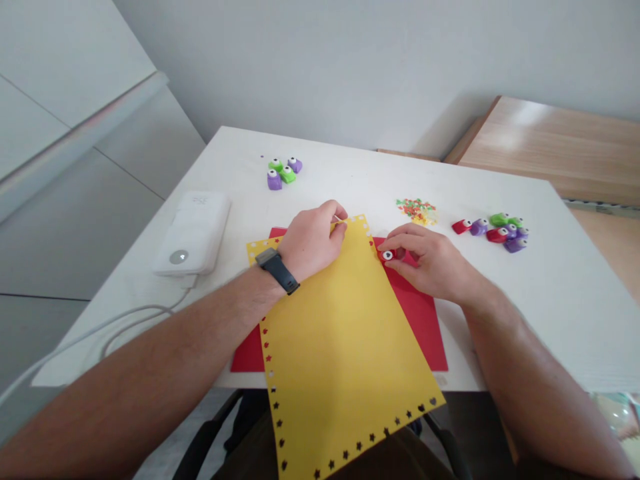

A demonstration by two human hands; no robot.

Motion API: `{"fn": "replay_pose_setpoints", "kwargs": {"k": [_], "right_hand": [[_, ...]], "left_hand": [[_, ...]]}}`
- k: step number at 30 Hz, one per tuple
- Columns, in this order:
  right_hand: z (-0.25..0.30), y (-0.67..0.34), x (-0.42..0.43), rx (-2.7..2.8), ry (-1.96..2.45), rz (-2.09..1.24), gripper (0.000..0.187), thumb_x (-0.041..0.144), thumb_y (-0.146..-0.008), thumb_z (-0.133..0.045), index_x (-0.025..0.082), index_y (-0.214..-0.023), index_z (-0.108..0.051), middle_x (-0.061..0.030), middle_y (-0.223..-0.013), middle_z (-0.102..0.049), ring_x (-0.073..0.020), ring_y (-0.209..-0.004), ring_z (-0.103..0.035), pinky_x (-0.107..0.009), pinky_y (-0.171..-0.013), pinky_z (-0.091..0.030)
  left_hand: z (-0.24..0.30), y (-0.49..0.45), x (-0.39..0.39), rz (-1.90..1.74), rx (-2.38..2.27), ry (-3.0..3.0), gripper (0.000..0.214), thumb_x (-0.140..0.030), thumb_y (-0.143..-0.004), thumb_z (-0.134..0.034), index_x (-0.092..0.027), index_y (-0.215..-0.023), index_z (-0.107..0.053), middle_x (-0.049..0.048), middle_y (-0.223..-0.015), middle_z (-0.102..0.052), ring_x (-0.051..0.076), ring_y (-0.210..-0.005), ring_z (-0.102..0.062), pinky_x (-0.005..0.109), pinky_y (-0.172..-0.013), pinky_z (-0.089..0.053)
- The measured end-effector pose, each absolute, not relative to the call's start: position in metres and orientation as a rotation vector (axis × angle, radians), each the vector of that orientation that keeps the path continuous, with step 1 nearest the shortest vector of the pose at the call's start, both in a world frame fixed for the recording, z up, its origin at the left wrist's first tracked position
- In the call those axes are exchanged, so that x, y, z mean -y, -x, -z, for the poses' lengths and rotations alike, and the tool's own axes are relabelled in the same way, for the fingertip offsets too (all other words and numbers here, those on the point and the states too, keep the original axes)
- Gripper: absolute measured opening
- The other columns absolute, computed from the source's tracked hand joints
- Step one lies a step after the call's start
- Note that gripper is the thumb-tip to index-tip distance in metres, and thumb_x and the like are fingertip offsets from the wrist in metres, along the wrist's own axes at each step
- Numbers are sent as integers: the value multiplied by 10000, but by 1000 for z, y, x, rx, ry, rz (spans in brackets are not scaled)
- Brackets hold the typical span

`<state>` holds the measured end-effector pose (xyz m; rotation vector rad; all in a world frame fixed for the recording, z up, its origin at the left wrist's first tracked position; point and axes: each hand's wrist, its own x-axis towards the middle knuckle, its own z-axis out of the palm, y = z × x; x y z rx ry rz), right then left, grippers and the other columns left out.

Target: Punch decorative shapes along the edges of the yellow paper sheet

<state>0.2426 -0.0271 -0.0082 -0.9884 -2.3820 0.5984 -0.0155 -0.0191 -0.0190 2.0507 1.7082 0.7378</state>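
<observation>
A yellow sheet of paper (pixel 345 340) lies slanted, its lower part hanging past the table's near edge. Small shaped holes, among them stars, run along its left, bottom and top edges. My left hand (pixel 314 235), a dark watch on its wrist, pinches the sheet's top edge between thumb and fingers. With thumb and fingertips, my right hand (pixel 433 261) grips a small red craft punch (pixel 387 255) at the sheet's right edge, near the top corner. Under the yellow paper sits a red sheet (pixel 423 317), partly covered.
Behind my right hand is a pile of punched-out paper bits (pixel 417 210). More punches (pixel 500 233) stand at the right, and green and purple ones (pixel 284 173) at the back left. A white box-shaped device (pixel 194 233) with a cable (pixel 145 308) occupies the table's left side.
</observation>
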Motion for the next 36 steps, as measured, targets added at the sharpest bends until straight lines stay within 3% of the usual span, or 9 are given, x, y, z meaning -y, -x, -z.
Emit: {"fn": "replay_pose_setpoints", "kwargs": {"k": [30, 36], "right_hand": [[15, -240, 27, 2401, 1033, -550, 352, 62, -890, -692, 263, -1169, -770, -59, -1162, -746, -207, -986, -735, -364, -916, -584], [10, -239, 28, 2393, 1078, -575, 368, 52, -847, -712, 218, -1175, -736, -57, -1026, -726, -198, -874, -696, -355, -840, -566]], "left_hand": [[21, 13, 21, -850, -1553, -2049, 155, -283, -998, -595, -235, -1119, -679, 46, -1083, -816, 245, -1046, -768, 374, -918, -569], [23, 13, 19, -907, -1481, -2077, 164, -260, -983, -617, -205, -1128, -671, 63, -1134, -795, 230, -1066, -754, 373, -966, -572]]}}
